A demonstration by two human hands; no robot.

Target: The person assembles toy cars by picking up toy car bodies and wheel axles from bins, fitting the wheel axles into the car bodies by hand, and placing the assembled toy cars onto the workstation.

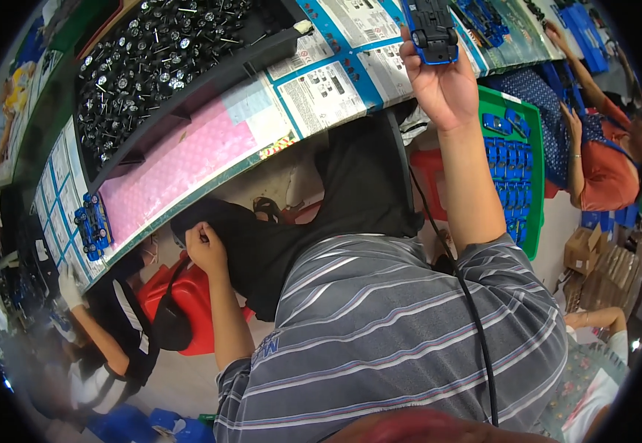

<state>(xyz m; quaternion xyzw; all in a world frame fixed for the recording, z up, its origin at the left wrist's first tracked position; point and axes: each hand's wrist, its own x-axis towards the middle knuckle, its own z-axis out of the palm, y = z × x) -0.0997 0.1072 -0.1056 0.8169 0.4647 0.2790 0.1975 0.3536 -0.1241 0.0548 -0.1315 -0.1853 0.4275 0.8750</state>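
The right hand (pixel 445 88) closes on a blue toy car (pixel 432 35), apparently wheelless, over the bench (pixel 210 181) at right; the left hand (pixel 207 249) is half-curled, contents unclear; a wheeled car (pixel 94 227) at left appears finished.

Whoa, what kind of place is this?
Probably a toy factory or workshop: the right hand holds a toy car, a black tray holds heaps of little wheels, and a green crate holds more blue cars.
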